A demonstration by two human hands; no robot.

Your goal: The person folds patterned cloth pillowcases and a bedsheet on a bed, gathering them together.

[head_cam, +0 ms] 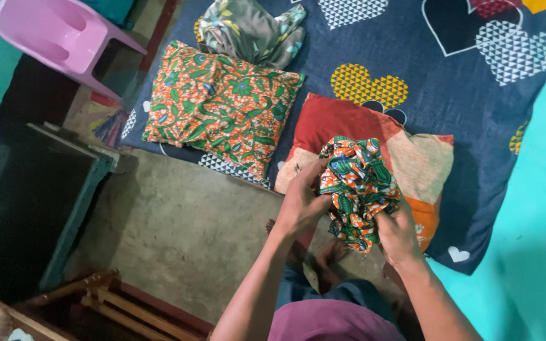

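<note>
A: Holding the bunched green-and-orange patterned cloth [358,189] in front of us, we have both hands on it. Our left hand [301,203] is clamped on its left edge, fingers curled into the folds.

B: And our right hand [398,235] is closed on the lower right part of the same bundle, thumb pressed into the fabric. The cloth hangs in the air between the two hands, above the near edge of the bed.

A: Just behind it we see the red, beige and orange patchwork pillow [415,158] lying on the dark blue sheet with hearts [406,50]. The cloth overlaps it from our view; we cannot tell if they touch.

B: To the left lies the orange pillow with green leaves [222,104], well apart from our hands, and a grey floral bundle [254,31] sits beyond it. A pink plastic chair [58,35] stands at the far left, on the floor [184,221].
</note>
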